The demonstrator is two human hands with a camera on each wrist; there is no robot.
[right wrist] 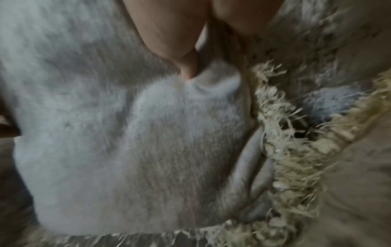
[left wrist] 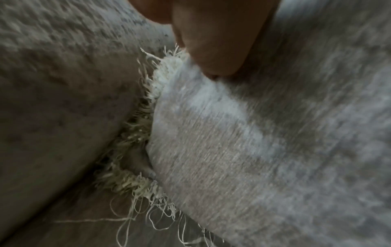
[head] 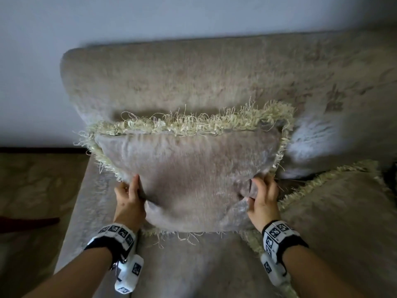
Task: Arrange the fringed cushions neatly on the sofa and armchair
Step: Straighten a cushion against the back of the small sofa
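A beige cushion point(head: 189, 168) with a pale yellow fringe stands upright against the sofa backrest point(head: 193, 78), near the sofa's left end. My left hand point(head: 130, 196) grips its lower left side, thumb on the front. My right hand point(head: 263, 197) pinches a fold of fabric at its lower right side. In the left wrist view my thumb presses the cushion point(left wrist: 253, 150) near its fringed edge. In the right wrist view my thumb digs into the cushion's fabric point(right wrist: 148, 142). A second fringed cushion point(head: 335, 211) lies on the seat at the right.
The sofa seat point(head: 182, 267) spreads out below the cushion. A whitish patch point(head: 311, 136) shows on the backrest to the right. Left of the sofa lies a patterned floor point(head: 32, 190) with a dark wall skirting. A plain wall point(head: 150, 16) rises behind.
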